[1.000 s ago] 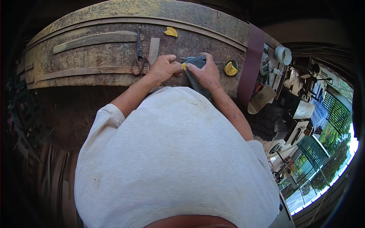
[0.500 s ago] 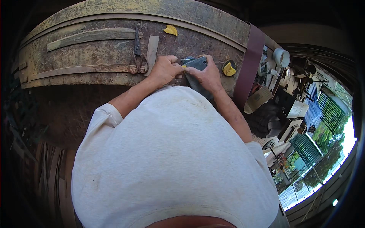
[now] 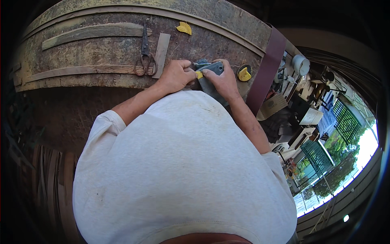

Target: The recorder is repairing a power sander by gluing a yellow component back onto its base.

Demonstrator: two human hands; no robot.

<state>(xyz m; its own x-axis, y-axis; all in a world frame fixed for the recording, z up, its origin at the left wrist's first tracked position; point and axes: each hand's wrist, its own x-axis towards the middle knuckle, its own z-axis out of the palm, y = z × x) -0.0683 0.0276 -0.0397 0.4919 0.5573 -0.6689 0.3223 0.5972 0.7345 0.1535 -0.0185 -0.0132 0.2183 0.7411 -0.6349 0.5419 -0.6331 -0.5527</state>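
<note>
My left hand is at the bench's near edge, closed with thumb and fingers pinching a small yellow piece. The piece sits against a dark grey, tool-like body, whose exact kind I cannot make out. Around the right side of that body curls my right hand, its thumb lying on top close to the yellow piece. The lower part of the grey body is hidden behind my hand and shirt. Left of my left hand lie a flat wooden strip and old scissors with dark blades and looped handles.
The worn wooden bench carries a long curved slat, a thin strip and a yellow piece. Another yellow piece rests on a round dark holder. A maroon belt drapes over the bench's right end.
My right thumb has drawn back slightly, so more of the yellow piece shows between my hands. My left hand stays close to the same place. The view has shifted a little.
</note>
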